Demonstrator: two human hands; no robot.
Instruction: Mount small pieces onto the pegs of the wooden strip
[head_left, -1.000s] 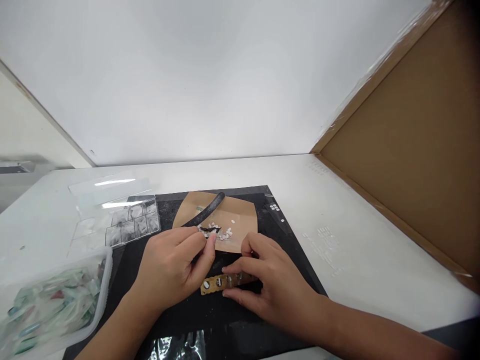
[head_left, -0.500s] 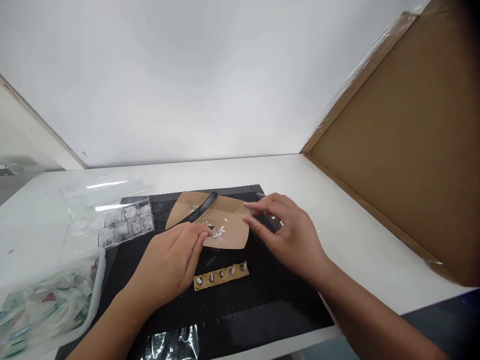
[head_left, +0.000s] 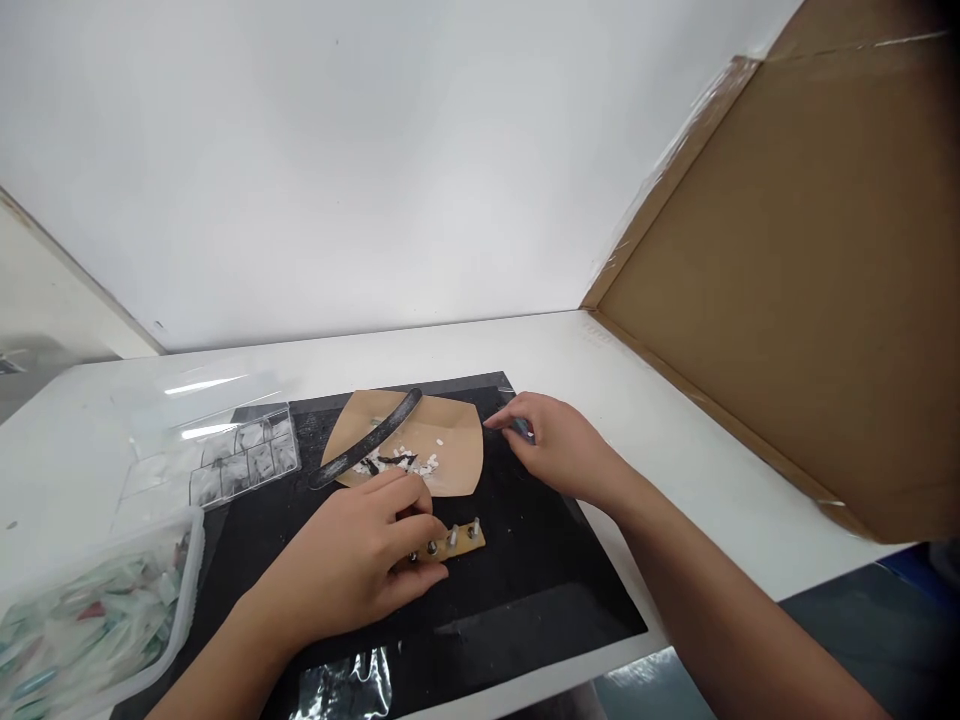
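Observation:
My left hand (head_left: 367,545) is closed around the left part of a yellowish strip (head_left: 469,540) with small upright pegs, thumb at its near side and fingers at its far side. Part of the strip is hidden under the fingers. At the right edge of the black mat, my right hand (head_left: 559,440) has its thumb and forefinger slightly apart beside a small bluish item (head_left: 523,430), which the hand mostly covers. Between and beyond the hands lies a tan sheet (head_left: 457,450) bearing white flakes (head_left: 427,465), dark scraps and a curved black nail file (head_left: 375,438).
A clear compartment case (head_left: 244,460) with its lid open sits at the left. Nearer me is a translucent tub (head_left: 196,570) full of small plastic packets. Shiny clear film (head_left: 345,685) lies on the black mat (head_left: 525,590). A cardboard panel (head_left: 780,280) stands at the right.
My left hand has moved from the tan sheet down onto the yellowish strip and taken hold of it. My right hand has lowered at the mat's right edge. The view has shifted slightly.

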